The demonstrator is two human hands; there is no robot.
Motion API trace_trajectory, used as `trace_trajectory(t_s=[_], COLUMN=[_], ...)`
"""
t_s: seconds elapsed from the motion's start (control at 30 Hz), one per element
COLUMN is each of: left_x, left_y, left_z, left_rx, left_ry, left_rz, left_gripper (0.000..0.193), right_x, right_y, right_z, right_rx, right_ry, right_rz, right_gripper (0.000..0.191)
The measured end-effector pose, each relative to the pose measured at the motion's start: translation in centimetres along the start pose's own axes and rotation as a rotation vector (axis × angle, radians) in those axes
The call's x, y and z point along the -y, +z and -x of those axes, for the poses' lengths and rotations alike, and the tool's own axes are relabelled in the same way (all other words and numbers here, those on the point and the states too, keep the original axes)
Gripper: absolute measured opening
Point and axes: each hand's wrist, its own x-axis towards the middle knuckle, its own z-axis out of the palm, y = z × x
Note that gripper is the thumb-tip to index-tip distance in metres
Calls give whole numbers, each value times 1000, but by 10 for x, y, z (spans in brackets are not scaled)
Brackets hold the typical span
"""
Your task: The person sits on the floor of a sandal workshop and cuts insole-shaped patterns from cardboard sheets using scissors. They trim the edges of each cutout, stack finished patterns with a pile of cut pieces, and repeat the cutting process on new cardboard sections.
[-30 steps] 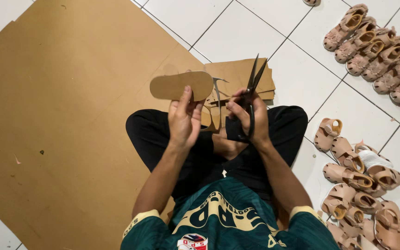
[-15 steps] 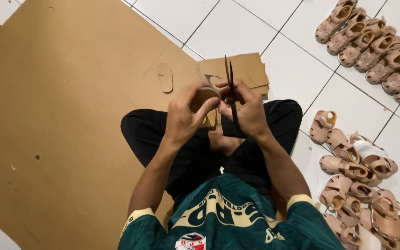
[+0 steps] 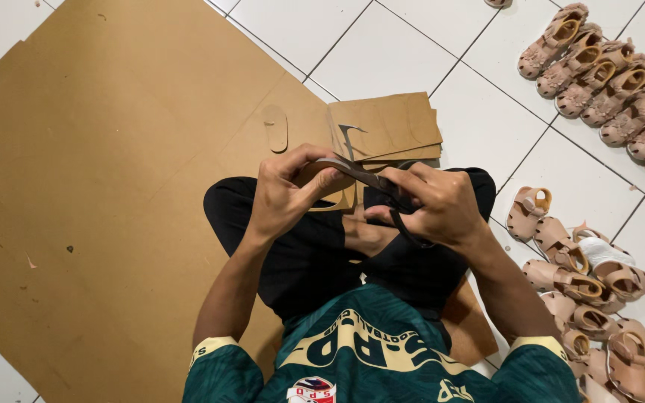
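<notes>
Over lap, head view: left hand [image 3: 287, 195] pinches cardboard sole cutout [image 3: 321, 173], now pulled in from above cardboard stack [image 3: 386, 127]; right hand [image 3: 436, 203] grips scissors [image 3: 371, 181], blades now low and closing on cutout edge, so trimming cont.; sandals [image 3: 599, 75] at right.

The scene is evenly and softly lit from overhead, with only faint shadows thrown beneath the stacked brown cardboard pieces [image 3: 386, 127] onto the glossy white tiled floor [image 3: 412, 52], which shows mild sheen, while slight softness is seen toward the frame edges.
</notes>
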Motion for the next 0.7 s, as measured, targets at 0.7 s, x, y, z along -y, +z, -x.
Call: trace_trajectory(t_s=[0.7], left_x=[2], left_y=[-4], left_z=[2], left_rx=[-33], left_ry=[-140], left_rz=[-22], left_gripper=[23], right_x=[-5], right_y=[6], right_z=[7], right_rx=[45], right_ry=[58], right_rz=[-178], right_gripper=[47])
